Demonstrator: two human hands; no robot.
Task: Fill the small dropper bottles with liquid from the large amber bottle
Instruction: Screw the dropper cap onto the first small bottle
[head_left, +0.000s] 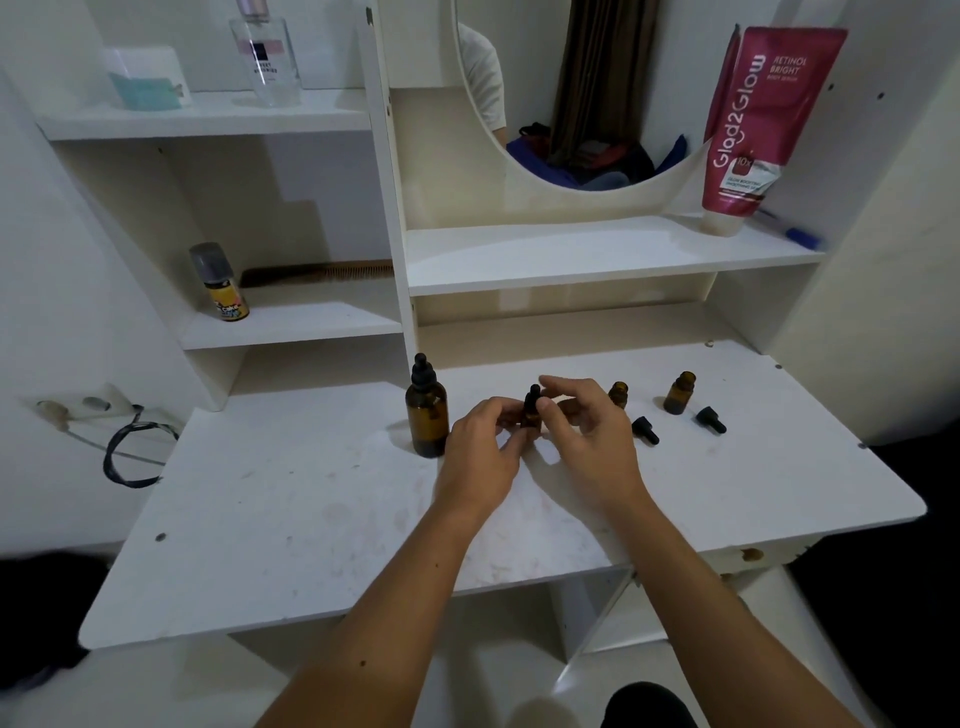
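my left hand (483, 434) steadies the small dropper bottle (530, 413) mid-table beside the large amber bottle (427, 410) — my right hand (582, 415) pinches its cap; twist gently, keep it upright.

Your amber bottles and droppers, spread across the white tabletop

Your large amber bottle (427, 410) stands upright at the left of the group, its black dropper cap on. Just right of it, one small dropper bottle (531, 410) is upright with its black cap in place, largely hidden, so you can't read its fill level. Further right, a second small bottle (618, 393) stands uncapped, and a third small bottle (679, 393) stands uncapped beyond it, leaning slightly in the wide view. Two loose black dropper caps lie on their sides: one cap (644, 429) in front of the second bottle, the other cap (710, 420) just right of the third
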